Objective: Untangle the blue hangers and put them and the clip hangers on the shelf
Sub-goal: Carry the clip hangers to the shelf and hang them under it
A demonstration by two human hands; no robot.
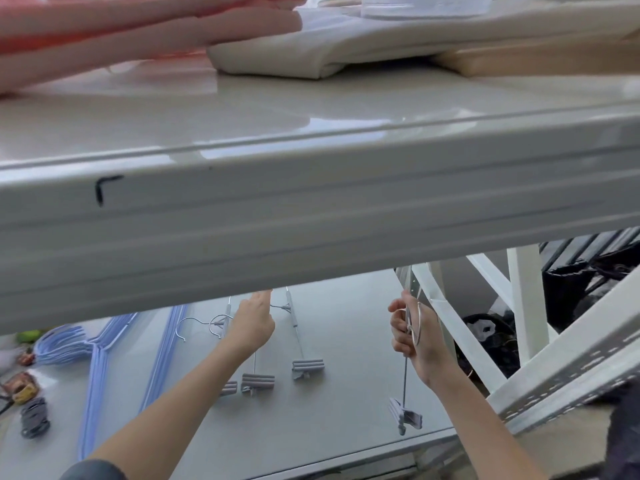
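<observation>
A folded cream-white cloth [311,50] lies on the upper board. Against its left edge lie folded pink fabrics [138,32]; a tan folded fabric [540,58] pokes from under its right side. Well below and left of it sit a coil of dark grey bands [34,417] and small coloured packets [22,386].

Glossy smooth shelf [311,209], metal-rod clip hangers [298,336], soft folded cloth [346,46]

Lower shelf [329,410] carries blue hangers [97,368] and clip hangers [298,344].
</observation>
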